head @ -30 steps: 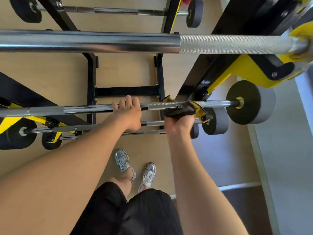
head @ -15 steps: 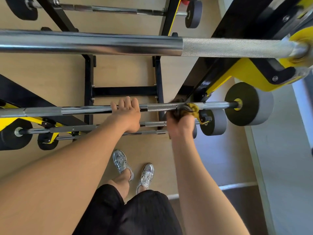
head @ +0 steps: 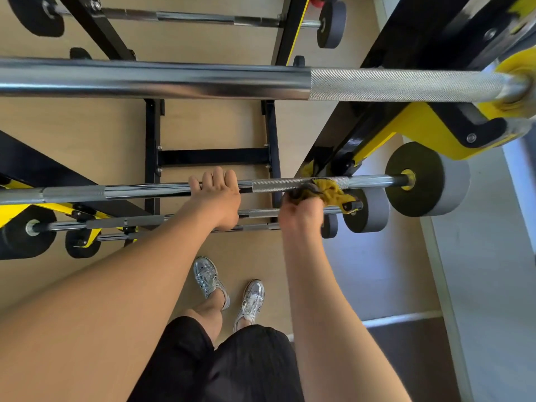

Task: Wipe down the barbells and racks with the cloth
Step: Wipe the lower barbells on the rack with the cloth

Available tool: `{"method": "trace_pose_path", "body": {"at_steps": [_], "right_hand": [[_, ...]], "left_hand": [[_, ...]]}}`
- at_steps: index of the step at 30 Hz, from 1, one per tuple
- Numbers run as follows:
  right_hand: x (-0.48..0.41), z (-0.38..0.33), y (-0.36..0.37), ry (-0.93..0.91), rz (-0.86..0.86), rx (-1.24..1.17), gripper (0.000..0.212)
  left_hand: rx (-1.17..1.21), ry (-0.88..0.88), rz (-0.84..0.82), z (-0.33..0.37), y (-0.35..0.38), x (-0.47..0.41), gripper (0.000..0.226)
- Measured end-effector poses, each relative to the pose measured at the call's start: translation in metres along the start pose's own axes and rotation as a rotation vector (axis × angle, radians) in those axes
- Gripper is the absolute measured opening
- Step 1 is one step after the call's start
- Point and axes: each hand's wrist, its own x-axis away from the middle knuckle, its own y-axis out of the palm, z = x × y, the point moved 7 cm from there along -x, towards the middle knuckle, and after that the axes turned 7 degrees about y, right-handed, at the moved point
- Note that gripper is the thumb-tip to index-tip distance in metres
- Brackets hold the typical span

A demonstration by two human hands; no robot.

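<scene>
Sliding a touch further toward the plate end, the cloth (head: 329,189) now sits bunched on the knurled stretch of the barbell (head: 145,190). Its yellow side shows where a second ago the dark side lay over the steel. The person's right hand (head: 301,216) holds it from just below the bar, fingers curled into the fabric, and the wrist seems to have rolled so the wad twists round the steel. The left hand (head: 216,198) has not budged: its fingers hook over the same barbell near the middle, steadying it on the rack (head: 377,134). From where I stand that reads as short rubbing strokes working outward. If so, the run between the cloth and the weight plate (head: 429,181) is probably still to do, and likewise the part under the steadying hand. The thick top bar (head: 174,79) above and the lower barbells (head: 124,221) beneath have no cloth on them, and I can't tell whether they've been wiped.
</scene>
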Motion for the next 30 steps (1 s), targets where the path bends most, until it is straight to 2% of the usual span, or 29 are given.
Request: {"method": "trace_pose_path", "body": {"at_steps": [2,4,6,8,9,11,12,14,16,19,23,27,28,30], "right_hand": [[0.01,0.035,0.002,0.075,0.049,0.319,0.017],[0.021,0.049,0.007,0.216,0.031,0.458,0.017],[0.016,0.022,0.009,0.177,0.051,0.488,0.021],[0.008,-0.012,0.006,0.073,0.098,0.389,0.033],[0.005,-0.026,0.001,0.03,0.135,0.286,0.032],[0.008,-0.043,-0.014,-0.015,0.24,0.062,0.01],[0.008,-0.047,-0.018,-0.059,0.295,0.007,0.006],[0.013,-0.05,-0.014,-0.11,0.347,0.103,0.016],[0.013,-0.047,-0.006,-0.142,0.346,0.384,0.007],[0.022,-0.016,-0.011,-0.073,0.208,0.729,0.019],[0.048,0.012,-0.016,-0.213,-0.192,1.247,0.015],[0.071,0.002,-0.012,-0.296,-0.349,1.225,0.018],[0.077,-0.002,-0.011,-0.32,-0.369,1.225,0.017],[0.091,-0.009,-0.012,-0.355,-0.401,1.266,0.02]], "left_hand": [[0.009,-0.007,0.007,-0.002,0.0,0.0,0.045],[0.021,-0.004,0.011,-0.001,-0.001,0.0,0.047],[0.021,-0.004,0.008,0.0,-0.002,0.0,0.047],[0.01,-0.006,0.004,0.0,-0.001,0.0,0.045],[0.009,-0.008,0.003,-0.001,-0.001,0.001,0.044],[0.014,-0.008,-0.006,0.0,-0.001,0.001,0.043],[0.016,-0.007,-0.013,0.0,-0.001,0.0,0.042],[0.018,-0.011,-0.035,0.0,-0.003,0.0,0.041],[0.013,-0.022,-0.05,0.0,-0.003,0.001,0.043],[0.009,-0.029,-0.047,0.002,-0.003,0.004,0.051],[0.114,-0.04,-0.078,0.002,-0.007,0.011,0.066],[0.338,0.019,-0.092,0.003,-0.017,0.027,0.076],[0.455,0.037,-0.066,0.005,-0.021,0.034,0.074],[0.764,0.047,0.045,0.01,-0.032,0.052,0.053]]}}
